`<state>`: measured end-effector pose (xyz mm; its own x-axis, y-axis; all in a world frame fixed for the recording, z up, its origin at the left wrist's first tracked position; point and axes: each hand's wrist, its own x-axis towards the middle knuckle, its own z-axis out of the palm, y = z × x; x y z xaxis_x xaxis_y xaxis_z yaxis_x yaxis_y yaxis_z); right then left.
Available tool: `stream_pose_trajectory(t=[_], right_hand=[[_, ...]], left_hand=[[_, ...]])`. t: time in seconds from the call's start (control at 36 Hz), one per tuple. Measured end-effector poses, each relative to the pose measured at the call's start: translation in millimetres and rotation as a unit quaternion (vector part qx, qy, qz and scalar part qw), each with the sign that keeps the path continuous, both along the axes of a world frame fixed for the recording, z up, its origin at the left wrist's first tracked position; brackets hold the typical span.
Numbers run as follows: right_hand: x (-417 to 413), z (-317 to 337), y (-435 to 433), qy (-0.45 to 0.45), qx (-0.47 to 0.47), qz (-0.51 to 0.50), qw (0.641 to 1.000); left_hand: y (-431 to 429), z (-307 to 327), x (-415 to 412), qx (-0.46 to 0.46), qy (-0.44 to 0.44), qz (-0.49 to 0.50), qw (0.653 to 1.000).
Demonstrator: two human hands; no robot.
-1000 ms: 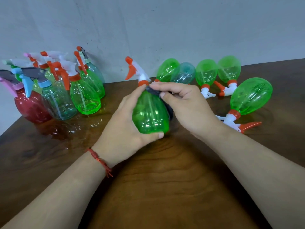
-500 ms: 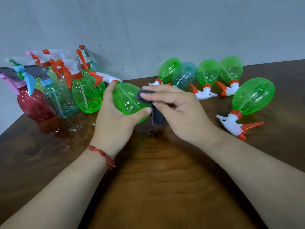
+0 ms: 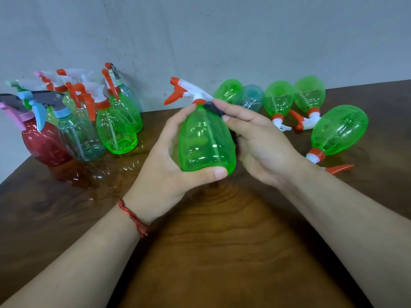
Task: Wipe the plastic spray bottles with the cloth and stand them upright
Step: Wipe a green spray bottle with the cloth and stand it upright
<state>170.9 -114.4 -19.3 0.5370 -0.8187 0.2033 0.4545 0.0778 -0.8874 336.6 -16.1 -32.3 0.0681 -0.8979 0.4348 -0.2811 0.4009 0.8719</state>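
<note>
The left hand is gripping the green bottle around its wide body, with the fingers curled behind it and the thumb lying under the lower edge. It is holding the bottle in the air above the table, between both hands, with the trigger head pointing up and to the left. The right hand is pinching a dark cloth and pressing it on the shoulder of the bottle, just under the orange collar.

The bottle is looking empty, so it is probably very light. The thin clear plastic is likely giving a little under a strong squeeze, and the smooth skin may be slipping in the hand. The wide body seems the safest place to hold, not the trigger, which may move or turn.

A group of standing bottles is waiting at the left near the wall. 5 lying bottles are at the right, not yet stood up.
</note>
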Motion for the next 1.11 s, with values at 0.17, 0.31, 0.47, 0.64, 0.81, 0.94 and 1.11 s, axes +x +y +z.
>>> stream_pose_trajectory(t=[0.17,0.31,0.47,0.64,0.81,0.94,1.11], right_hand=[[2,-5,-1,0.011,-0.037,-0.023,0.999],[7,-11,1,0.047,-0.104,-0.064,0.991],[10,-13,7,0.08,-0.148,-0.074,0.983],[8,-8,1,0.027,-0.08,-0.07,0.994],[1,1,1,-0.033,0.002,-0.03,0.999],[1,-2,-2,-0.023,-0.017,-0.052,0.998],[3,-6,-2,0.01,-0.057,-0.044,0.997]], left_hand=[[-3,-1,1,-0.011,-0.005,0.031,0.999],[-8,1,4,-0.041,0.052,0.111,0.992],[-11,2,6,-0.048,0.14,0.157,0.977],[1,6,-10,-0.05,0.034,0.09,0.994],[1,4,-10,-0.029,0.012,0.003,0.999],[0,-2,2,-0.005,-0.05,0.005,0.999],[-1,-4,7,-0.008,-0.114,0.001,0.993]])
